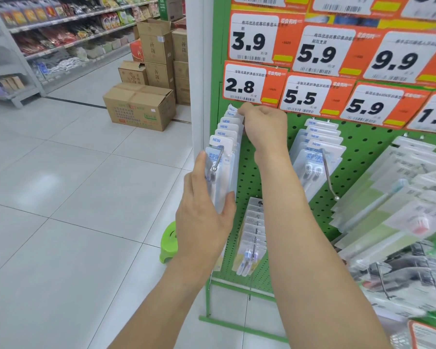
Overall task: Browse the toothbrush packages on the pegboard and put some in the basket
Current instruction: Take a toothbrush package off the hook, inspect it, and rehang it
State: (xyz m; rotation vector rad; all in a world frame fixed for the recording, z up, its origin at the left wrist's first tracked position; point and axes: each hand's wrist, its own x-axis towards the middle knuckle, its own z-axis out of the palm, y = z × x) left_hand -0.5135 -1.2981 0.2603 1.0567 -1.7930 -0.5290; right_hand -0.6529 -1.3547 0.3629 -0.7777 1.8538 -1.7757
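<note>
A row of clear toothbrush packages with blue "NEW" labels hangs on a metal hook at the left edge of the green pegboard. My left hand grips the front package of that row from below, thumb on its left side and fingers on its right. My right hand reaches to the back of the same row, just under the 2.8 price tag, fingers pinched on the tops of the rear packages. No basket is in view.
More toothbrush packages hang on a second hook, a lower hook and at the right. Orange price tags cover the upper board. Cardboard boxes stand in the aisle, a green stool sits by the rack's foot, and shelves line the far left.
</note>
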